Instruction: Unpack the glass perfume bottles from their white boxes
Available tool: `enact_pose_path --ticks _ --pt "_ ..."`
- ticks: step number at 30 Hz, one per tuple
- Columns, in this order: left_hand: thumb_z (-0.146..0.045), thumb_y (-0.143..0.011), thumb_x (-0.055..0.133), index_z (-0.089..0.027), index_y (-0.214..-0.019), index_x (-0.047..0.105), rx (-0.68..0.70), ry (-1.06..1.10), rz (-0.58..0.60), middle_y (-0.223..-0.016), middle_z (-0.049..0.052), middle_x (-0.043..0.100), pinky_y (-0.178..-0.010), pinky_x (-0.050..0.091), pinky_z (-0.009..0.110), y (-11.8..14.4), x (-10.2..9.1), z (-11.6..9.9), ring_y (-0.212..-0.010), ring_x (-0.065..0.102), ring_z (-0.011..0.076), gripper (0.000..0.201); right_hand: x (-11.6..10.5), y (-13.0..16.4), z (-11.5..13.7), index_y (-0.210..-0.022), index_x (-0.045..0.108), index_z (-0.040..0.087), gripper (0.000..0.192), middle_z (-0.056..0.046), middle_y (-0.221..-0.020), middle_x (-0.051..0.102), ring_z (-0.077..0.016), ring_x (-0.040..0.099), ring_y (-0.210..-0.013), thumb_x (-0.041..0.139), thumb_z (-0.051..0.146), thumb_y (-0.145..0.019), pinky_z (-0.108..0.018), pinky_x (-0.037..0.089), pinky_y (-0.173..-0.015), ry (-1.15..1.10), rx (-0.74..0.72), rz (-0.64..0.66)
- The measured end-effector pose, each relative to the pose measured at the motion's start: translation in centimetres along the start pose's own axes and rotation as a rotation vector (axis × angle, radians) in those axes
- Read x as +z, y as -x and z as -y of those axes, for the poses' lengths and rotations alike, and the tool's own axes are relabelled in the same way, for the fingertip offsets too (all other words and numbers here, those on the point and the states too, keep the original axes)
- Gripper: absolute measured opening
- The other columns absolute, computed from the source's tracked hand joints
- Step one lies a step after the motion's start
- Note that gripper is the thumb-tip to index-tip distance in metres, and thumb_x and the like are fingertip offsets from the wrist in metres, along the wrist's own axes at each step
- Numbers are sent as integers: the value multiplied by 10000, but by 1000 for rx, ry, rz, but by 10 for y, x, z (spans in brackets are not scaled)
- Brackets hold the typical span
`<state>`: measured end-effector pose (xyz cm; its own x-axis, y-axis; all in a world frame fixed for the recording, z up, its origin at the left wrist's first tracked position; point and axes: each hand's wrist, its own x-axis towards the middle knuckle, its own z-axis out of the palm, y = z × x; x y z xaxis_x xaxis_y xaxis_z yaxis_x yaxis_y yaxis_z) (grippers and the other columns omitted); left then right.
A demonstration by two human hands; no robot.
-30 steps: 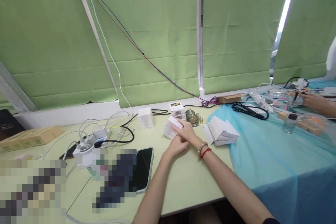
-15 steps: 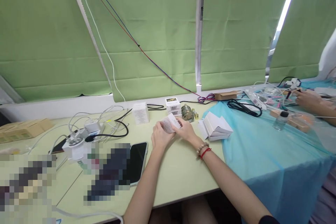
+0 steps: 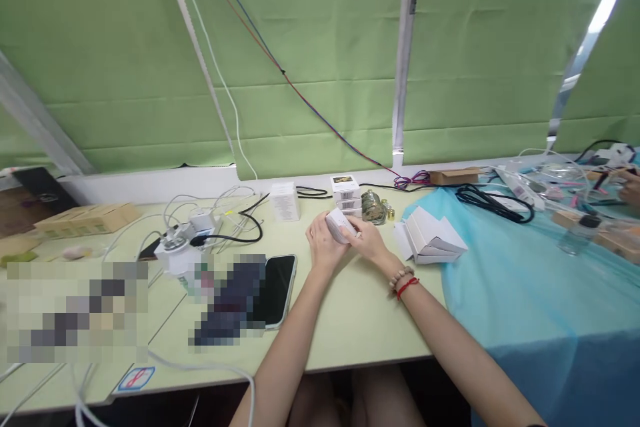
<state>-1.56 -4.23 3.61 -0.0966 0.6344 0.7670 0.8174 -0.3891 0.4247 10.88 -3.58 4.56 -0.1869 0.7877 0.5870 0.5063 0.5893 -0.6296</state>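
Observation:
Both my hands hold a small white box (image 3: 341, 225) above the table, in front of a stack of similar boxes. My left hand (image 3: 324, 240) wraps around its left side with closed fingers. My right hand (image 3: 369, 240), with a beaded bracelet and a red string at the wrist, grips its right side. Just behind stand the stacked white boxes (image 3: 346, 195), with a rounded glass jar (image 3: 373, 208) and several tiny gold-coloured bottles (image 3: 391, 212) at their right. An opened white carton (image 3: 433, 237) lies to the right of my right hand. Fingers partly cover the held box.
A larger white box (image 3: 284, 202) stands at the back. At left are a phone (image 3: 280, 290), a plug adapter (image 3: 176, 247) with tangled cables, and brown boxes (image 3: 90, 219). A blue sheet (image 3: 520, 280) covers the right side, bearing a black cable (image 3: 495, 203) and a clear bottle (image 3: 579, 235). A co-worker's hand (image 3: 627, 185) shows far right.
The whole view has shifted, with things appearing further right. The small box is turned in my hands and shows a different side. Both hands still hold it.

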Motion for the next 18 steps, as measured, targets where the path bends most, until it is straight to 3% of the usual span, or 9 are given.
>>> enact_pose_path --ticks 6,9,13,15,18 --pt "-385 -641 627 -184 -1178 424 -5 -29 1 -1137 123 576 -929 337 382 2 -2 -1 -1072 533 261 608 -3 0 3 -1052 629 186 336 -56 -954 686 -200 621 -793 498 375 -806 -308 474 -721 19 -1 -21" --pt "-383 -644 636 -192 -1178 424 -25 -45 7 -1132 125 578 -920 339 391 3 -2 -2 -1069 537 266 605 -4 1 5 -1143 572 186 394 -65 -1006 666 -189 616 -807 517 346 -787 -301 485 -726 -10 6 -19" --pt "-462 -616 673 -186 -1198 373 -243 27 -69 -1173 140 539 -922 356 424 1 -1 -4 -1112 507 282 711 -4 1 8 -1262 462 217 543 -60 -1056 635 -156 604 -744 572 354 -748 -272 499 -642 -67 10 31" --pt "-484 -613 679 -182 -1215 349 -324 80 -88 -1184 140 521 -930 372 421 -1 1 -5 -1140 482 281 750 -5 0 10 -1188 517 218 443 -50 -1017 639 -149 595 -749 547 352 -768 -257 497 -629 -81 -9 43" --pt "-454 -622 684 -140 -1267 308 -337 86 -26 -1203 169 497 -949 374 442 -1 -2 -12 -1165 454 306 810 -8 -2 13 -1069 573 222 303 -28 -938 644 -142 588 -739 496 322 -793 -253 497 -632 -75 -13 68"
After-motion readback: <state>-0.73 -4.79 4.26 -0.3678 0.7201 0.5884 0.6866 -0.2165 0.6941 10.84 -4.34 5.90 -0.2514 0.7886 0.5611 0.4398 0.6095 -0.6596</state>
